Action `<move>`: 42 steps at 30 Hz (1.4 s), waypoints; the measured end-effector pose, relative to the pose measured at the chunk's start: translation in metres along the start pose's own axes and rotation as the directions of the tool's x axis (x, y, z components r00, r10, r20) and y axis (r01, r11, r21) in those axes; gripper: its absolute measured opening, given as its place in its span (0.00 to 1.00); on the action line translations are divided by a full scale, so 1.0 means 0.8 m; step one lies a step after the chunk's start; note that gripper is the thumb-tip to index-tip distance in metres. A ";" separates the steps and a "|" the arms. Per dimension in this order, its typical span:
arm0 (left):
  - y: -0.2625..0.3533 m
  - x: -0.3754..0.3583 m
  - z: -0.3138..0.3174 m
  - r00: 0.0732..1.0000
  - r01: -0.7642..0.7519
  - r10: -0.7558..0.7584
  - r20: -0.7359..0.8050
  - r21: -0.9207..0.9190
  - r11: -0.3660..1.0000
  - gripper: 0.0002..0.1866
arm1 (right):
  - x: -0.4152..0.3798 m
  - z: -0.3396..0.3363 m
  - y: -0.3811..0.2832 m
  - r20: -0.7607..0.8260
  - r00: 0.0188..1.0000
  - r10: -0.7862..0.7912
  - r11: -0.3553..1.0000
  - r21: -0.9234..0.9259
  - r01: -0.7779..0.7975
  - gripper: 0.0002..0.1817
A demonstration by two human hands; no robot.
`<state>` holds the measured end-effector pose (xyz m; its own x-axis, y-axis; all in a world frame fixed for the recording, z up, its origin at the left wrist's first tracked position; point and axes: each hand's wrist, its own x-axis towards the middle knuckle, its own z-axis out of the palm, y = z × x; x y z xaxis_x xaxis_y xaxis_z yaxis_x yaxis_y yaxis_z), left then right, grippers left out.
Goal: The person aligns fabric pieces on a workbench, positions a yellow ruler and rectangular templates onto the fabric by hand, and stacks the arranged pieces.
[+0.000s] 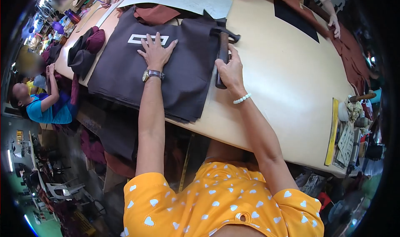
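Note:
My left hand (157, 53) lies spread over a white rectangular frame template (136, 38), its fingertips across the frame's slot. Beneath them is a stack of dark fabric sheets (125, 74), with several layers showing along the front edge. My right hand (231, 70) is wrapped round the handle of a hammer (223, 49). The hammer's dark head points away from me, beside the right edge of the stack. A watch is on my left wrist and a pale bead bracelet on my right.
Rust-coloured cloth (348, 53) and a black piece (293, 20) lie at the right of the table (283, 91). A yellow ruler (332, 130) and templates (346, 143) sit at the right corner. Maroon bundles (95, 39) lie left. A person in blue (50, 106) is at left; other people's hands show at the far side.

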<state>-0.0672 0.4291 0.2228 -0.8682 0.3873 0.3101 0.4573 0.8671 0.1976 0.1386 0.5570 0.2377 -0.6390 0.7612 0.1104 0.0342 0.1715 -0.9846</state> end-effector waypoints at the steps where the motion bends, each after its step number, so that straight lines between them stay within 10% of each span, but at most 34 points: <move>1: 0.001 0.000 -0.002 1.000 0.005 -0.005 -0.001 0.003 1.000 0.45 | -0.003 0.001 -0.003 -0.089 0.994 -0.064 0.995 -0.079 0.057 0.37; 8: 0.005 -0.004 -0.007 1.000 0.007 -0.007 -0.018 -0.019 1.000 0.45 | -0.047 0.012 -0.083 -0.016 0.844 -0.537 0.842 -0.074 0.534 0.36; 14: -0.018 0.012 0.032 0.999 -0.035 0.036 -0.004 0.024 0.999 0.46 | -0.091 0.070 -0.118 0.326 0.902 -0.283 0.954 0.190 0.231 0.32; 16: -0.074 0.028 0.107 0.914 -0.251 0.330 -0.235 0.310 0.917 0.21 | -0.090 0.086 -0.117 0.389 0.912 -0.130 0.979 0.197 0.055 0.32; 19: -0.047 0.006 0.064 0.944 -0.211 0.279 -0.178 0.325 0.922 0.24 | -0.079 0.104 -0.097 0.367 0.930 -0.026 0.989 0.142 -0.029 0.33; 22: -0.014 0.002 0.014 0.994 -0.077 0.072 -0.083 -0.067 0.995 0.45 | -0.063 0.107 -0.074 0.225 0.974 0.033 0.998 0.051 -0.046 0.35; 33: 0.000 -0.001 0.001 0.999 -0.017 0.015 -0.049 -0.037 0.999 0.47 | 0.018 0.082 -0.030 -0.043 0.997 0.071 0.921 -0.380 -0.082 0.34; 37: -0.001 0.000 0.000 0.999 0.010 -0.013 -0.033 -0.090 0.996 0.48 | -0.016 0.073 -0.016 0.136 0.974 -0.180 0.817 -0.531 0.225 0.34; 42: -0.056 -0.001 -0.035 0.962 -0.028 -0.165 -0.218 -0.679 0.734 0.51 | -0.119 -0.013 -0.018 0.513 0.817 -0.263 0.648 -0.533 0.543 0.33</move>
<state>-0.0820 0.3810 0.2398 -0.8688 0.1616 0.4681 0.4904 0.4125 0.7677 0.2068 0.4884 0.2424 -0.9253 0.2563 0.2795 0.0849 0.8584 -0.5059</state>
